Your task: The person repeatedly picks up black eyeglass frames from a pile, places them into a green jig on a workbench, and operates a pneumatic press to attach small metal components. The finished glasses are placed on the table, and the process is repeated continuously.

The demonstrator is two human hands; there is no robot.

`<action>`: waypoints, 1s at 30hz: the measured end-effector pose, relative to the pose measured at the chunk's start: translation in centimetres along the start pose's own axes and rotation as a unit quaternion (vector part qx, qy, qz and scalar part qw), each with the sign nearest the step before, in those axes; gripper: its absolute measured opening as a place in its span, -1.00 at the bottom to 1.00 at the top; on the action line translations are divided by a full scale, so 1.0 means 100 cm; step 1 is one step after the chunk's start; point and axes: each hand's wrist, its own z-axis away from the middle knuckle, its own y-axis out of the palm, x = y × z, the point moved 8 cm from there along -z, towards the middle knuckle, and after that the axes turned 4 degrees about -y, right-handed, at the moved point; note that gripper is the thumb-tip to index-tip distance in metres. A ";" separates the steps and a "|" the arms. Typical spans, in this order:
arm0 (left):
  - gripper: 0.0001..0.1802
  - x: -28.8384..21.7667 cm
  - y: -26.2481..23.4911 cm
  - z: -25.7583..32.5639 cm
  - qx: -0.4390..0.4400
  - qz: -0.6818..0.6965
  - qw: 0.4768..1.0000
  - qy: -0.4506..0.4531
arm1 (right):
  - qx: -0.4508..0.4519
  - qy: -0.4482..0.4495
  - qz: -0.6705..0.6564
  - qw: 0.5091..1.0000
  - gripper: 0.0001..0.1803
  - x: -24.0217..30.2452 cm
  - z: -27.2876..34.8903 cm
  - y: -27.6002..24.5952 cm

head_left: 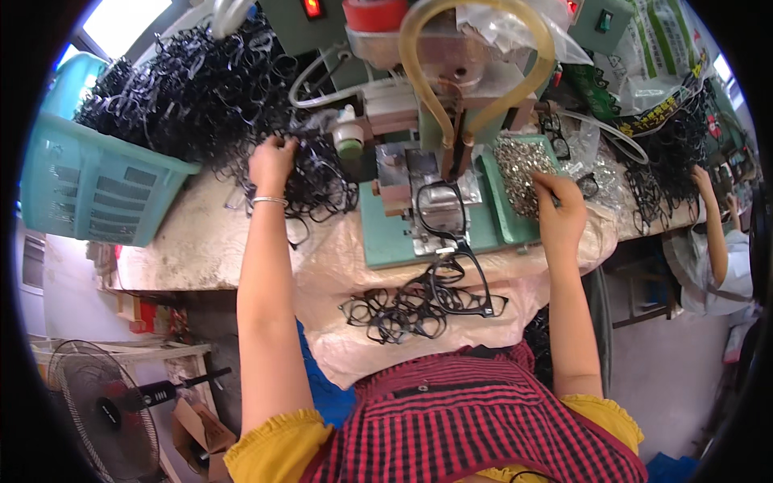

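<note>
black glasses frame point(463, 244) sits at the metal fixture point(439, 219), looks like the part-loading step; right hand point(561, 208) has fingers pinched narrow at the glinting metal bits point(519, 161) in a smooth green tray point(493, 197), can't tell if it's got one, next probably calls for a clean single pick. left hand point(272, 167) curls at a tangled heap of frames point(322, 183), grip unclear, crinkly plastic sheet point(322, 322) below

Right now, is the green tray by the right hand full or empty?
Largely filled, not empty: small shiny pieces cover most of the green tray.
</note>
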 end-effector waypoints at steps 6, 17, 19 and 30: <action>-0.80 0.009 -0.029 0.061 -0.150 0.148 0.965 0.155 | -0.006 0.160 -0.064 0.985 -0.87 -0.032 0.047 -0.049; -0.77 0.008 -0.030 0.146 0.047 0.624 0.780 0.011 | 0.026 0.011 -0.338 0.941 -0.77 0.098 -0.022 0.045; -0.80 0.006 -0.034 0.167 0.027 0.670 0.741 0.041 | 0.019 0.057 -0.385 0.921 -0.72 0.095 -0.014 0.050; -0.78 -0.113 -0.185 0.209 -0.044 0.666 0.638 0.383 | 0.041 0.221 -0.580 0.783 -0.60 0.112 -0.003 0.072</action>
